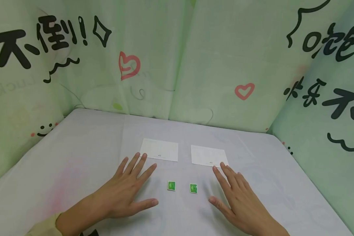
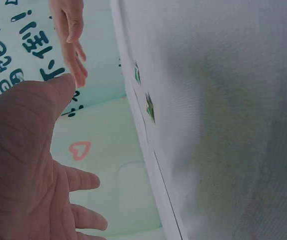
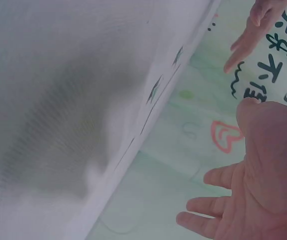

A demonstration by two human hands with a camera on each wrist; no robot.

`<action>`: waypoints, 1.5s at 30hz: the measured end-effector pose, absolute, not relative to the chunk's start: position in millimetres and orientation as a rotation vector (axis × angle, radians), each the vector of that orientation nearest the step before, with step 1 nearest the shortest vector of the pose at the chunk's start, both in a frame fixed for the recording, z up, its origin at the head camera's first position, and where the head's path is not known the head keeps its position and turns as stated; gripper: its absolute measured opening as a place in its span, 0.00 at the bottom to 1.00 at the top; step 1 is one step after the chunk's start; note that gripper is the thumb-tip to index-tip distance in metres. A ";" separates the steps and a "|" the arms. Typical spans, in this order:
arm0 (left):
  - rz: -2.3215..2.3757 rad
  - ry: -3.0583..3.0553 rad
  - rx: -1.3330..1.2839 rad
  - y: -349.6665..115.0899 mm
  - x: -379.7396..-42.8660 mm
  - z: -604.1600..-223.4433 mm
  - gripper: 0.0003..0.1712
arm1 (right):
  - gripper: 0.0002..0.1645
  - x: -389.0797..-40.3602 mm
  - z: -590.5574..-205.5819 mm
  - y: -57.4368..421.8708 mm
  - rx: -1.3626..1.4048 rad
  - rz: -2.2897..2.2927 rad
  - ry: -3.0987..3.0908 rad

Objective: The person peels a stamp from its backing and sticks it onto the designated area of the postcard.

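Note:
Two small green square pieces with pale borders lie side by side on the white tabletop, a left green piece (image 1: 171, 186) and a right green piece (image 1: 193, 188). Beyond them are two white paper cards, the left card (image 1: 160, 150) and the right card (image 1: 209, 155), each with tiny print near its lower edge. My left hand (image 1: 129, 186) hovers palm down with fingers spread, left of the green pieces and near the left card. Over on the other side, my right hand (image 1: 239, 200) hovers likewise, its fingertips by the right card's lower edge. Neither hand holds anything.
A white cloth (image 1: 91, 157) covers the table. Pale green curtains (image 1: 218, 65) with black lettering and red hearts stand behind and along both sides. Part of a dark shape (image 1: 93, 232) shows at the bottom edge beneath the left forearm.

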State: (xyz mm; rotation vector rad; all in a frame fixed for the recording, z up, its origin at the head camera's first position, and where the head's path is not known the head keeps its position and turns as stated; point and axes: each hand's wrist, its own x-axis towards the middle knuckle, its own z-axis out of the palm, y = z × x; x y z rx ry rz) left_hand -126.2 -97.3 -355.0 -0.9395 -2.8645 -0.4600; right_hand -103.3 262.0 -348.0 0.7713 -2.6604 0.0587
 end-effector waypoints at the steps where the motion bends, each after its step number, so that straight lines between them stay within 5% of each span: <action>1: -0.466 -2.860 -0.944 -97.0 -126.6 -354.8 0.52 | 0.49 -103.6 -347.5 261.8 0.770 0.060 -2.661; 13: -0.473 -2.705 -1.009 -92.2 -131.3 -359.1 0.44 | 0.43 -96.3 -339.8 253.0 0.730 0.370 -2.806; 30: -0.900 -2.769 -0.979 -79.3 -147.5 -364.4 0.39 | 0.21 -93.3 -324.4 243.6 0.492 1.142 -2.954; 45: -0.987 -2.790 -1.039 -38.1 -176.8 -360.1 0.37 | 0.22 -111.0 -326.4 237.2 0.453 1.399 -2.865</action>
